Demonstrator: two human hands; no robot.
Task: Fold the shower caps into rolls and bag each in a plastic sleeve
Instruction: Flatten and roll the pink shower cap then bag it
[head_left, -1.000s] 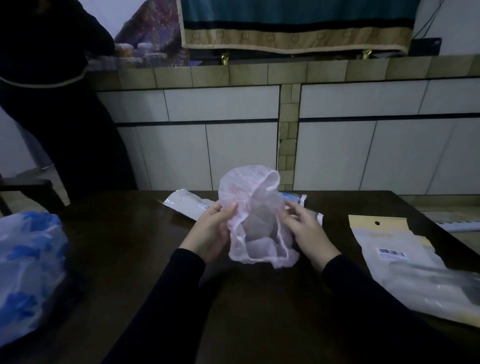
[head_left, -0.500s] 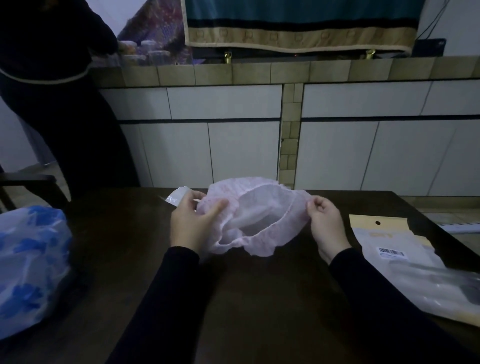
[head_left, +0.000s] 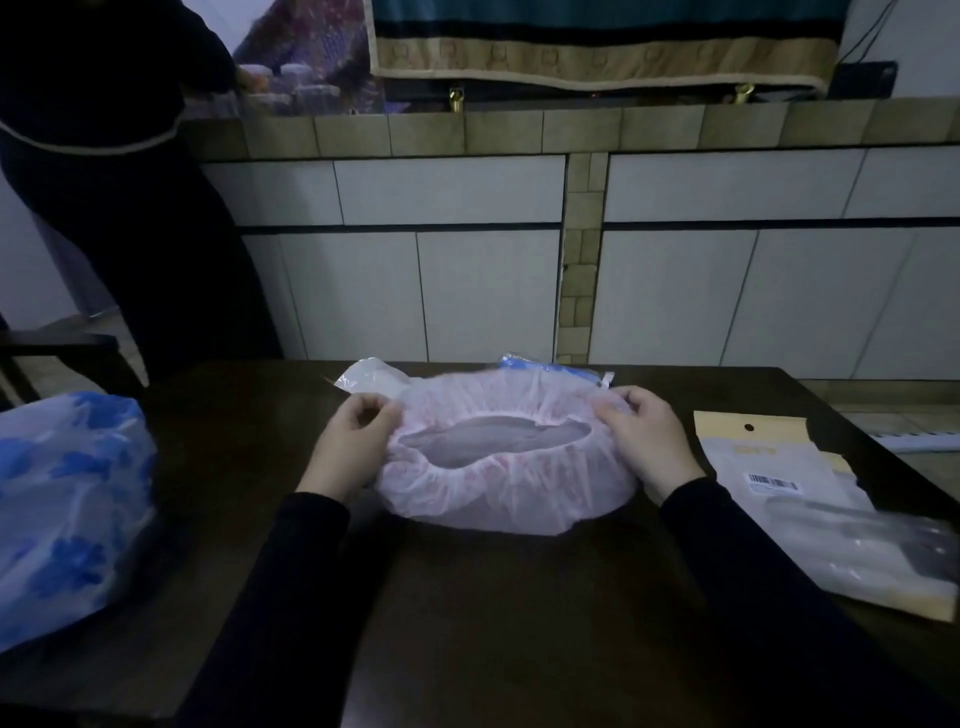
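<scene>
A pale pink shower cap (head_left: 506, 483) lies in the centre of the frame on the dark table (head_left: 519, 623), stretched wide from side to side, its gathered elastic opening facing up and showing a long grey oval of the inside; the left hand (head_left: 348, 447) pinches the cap's left edge between thumb and curled fingers, and the right hand (head_left: 647, 441) grips the right edge the same way, fingers folded round the ruffled rim; both arms wear black sleeves (head_left: 291, 597). Just behind the cap, toward the upper middle of the frame, a clear plastic sleeve (head_left: 366, 375) shows at the left and a blue-and-white packet (head_left: 561, 370) pokes out at the right, both partly hidden by the cap; at the right edge of the frame a stack of flat clear bags with a tan header card (head_left: 810, 504) and a barcode label lies on the table, well apart from the cap; at the lower left a white plastic bag with blue print (head_left: 67, 514) sits bunched on the table; in the upper left a person in dark clothing (head_left: 119, 208) stands by a tiled counter (head_left: 519, 130).
</scene>
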